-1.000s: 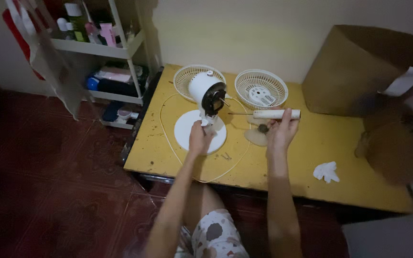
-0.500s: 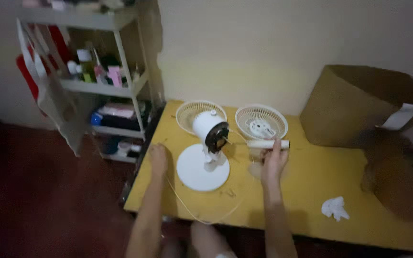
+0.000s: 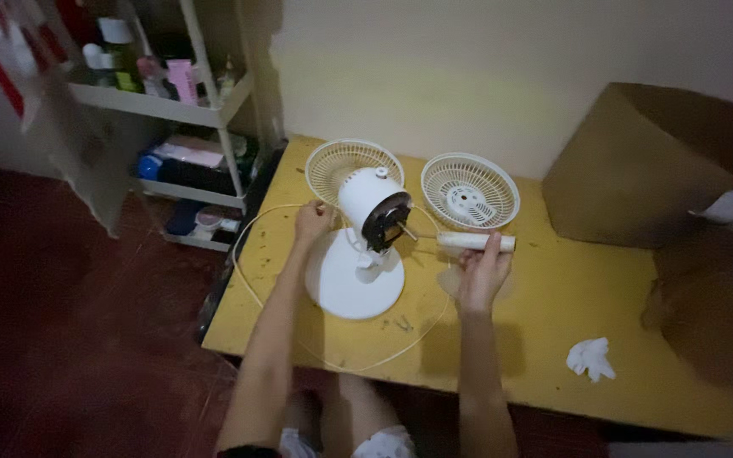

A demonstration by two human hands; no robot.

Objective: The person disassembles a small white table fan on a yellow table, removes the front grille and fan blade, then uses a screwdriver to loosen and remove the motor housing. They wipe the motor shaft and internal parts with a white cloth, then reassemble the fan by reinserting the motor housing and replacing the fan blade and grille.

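Note:
A white fan body [image 3: 372,208] with its motor and round base [image 3: 352,280] stands on the yellow table [image 3: 511,339]. My left hand [image 3: 311,223] grips the white power cord [image 3: 256,254] just left of the motor. My right hand [image 3: 483,267] holds a white cylindrical tool handle [image 3: 477,242] whose thin shaft points at the motor's dark front. Two white fan grilles lie behind: one [image 3: 341,161] behind the motor, the other [image 3: 469,190] to its right.
A brown cardboard box [image 3: 655,170] stands at the back right of the table. A crumpled white cloth [image 3: 590,357] lies near the front right. A white shelf unit [image 3: 163,93] with bottles and packets stands left of the table, over a dark red floor.
My left hand has moved from the table's left edge up to the cord beside the motor. My right hand keeps the tool near the motor. The view has come closer.

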